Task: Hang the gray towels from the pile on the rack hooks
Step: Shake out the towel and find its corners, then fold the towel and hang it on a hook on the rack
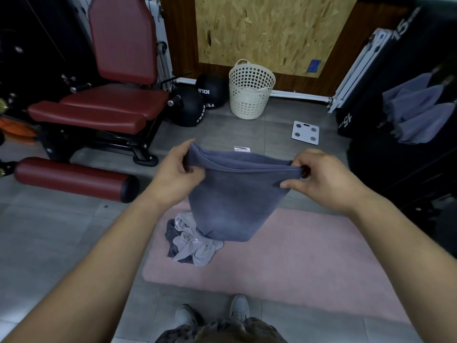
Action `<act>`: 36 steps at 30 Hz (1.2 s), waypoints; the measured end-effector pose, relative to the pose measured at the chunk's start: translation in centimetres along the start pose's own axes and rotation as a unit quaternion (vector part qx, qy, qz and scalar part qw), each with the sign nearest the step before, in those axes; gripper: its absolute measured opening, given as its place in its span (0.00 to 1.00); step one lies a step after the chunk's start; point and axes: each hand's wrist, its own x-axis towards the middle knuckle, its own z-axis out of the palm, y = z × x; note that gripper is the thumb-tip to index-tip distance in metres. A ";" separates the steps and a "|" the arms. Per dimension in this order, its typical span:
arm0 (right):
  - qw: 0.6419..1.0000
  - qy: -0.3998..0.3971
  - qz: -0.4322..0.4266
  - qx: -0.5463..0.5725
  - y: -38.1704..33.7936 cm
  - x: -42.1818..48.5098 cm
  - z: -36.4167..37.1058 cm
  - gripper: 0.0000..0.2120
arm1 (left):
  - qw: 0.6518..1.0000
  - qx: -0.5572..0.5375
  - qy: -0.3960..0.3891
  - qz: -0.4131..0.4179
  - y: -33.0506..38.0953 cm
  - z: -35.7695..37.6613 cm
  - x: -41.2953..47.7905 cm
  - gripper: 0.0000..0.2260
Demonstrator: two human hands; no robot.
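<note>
Fingers and thumbs of your left hand [176,169] and right hand [319,179] pinch the top corners of one blue-gray terry towel [235,201], stretched at frame centre. Just below it, one crumpled pile of gray towels [190,241] lies on one pink floor mat [296,256]. What look like three hung gray towels [415,112] show at the right edge, and two black medicine balls [212,90] flank one cream perforated basket [251,90] above centre.

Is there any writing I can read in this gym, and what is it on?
"10LB": on the rear black medicine ball.
"15cm": on the black box at right, low down and again near its top.
Front medicine ball: white lettering, too blurred.
Blue sticker on the chipboard: too small.
</note>
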 end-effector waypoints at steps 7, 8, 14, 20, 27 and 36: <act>0.944 -0.006 0.086 0.318 0.2 -0.2 1.0 0.03 | 0.986 0.156 -0.051 -0.010 1.2 -0.1 -0.7 0.31; 0.945 -0.028 0.079 0.315 0.2 -0.4 0.9 0.03 | 0.979 0.194 -0.069 -0.010 1.4 -0.2 -0.8 0.31; 0.903 -0.039 0.138 0.406 -0.6 -0.6 1.5 0.11 | 0.947 0.269 -0.173 -0.036 2.6 0.3 -1.2 0.10; 0.846 0.036 0.203 0.491 -2.0 -0.4 0.9 0.10 | 0.951 -0.142 -0.206 -0.179 2.6 0.8 -1.9 0.14; 0.704 -0.180 0.220 0.651 -0.6 -3.5 4.1 0.31 | 0.873 -0.363 -0.178 -0.272 1.9 1.8 -2.3 0.11; 0.631 -0.147 0.253 0.718 -2.0 -3.1 4.7 0.17 | 0.783 -0.575 -0.166 -0.167 1.5 1.2 -2.7 0.36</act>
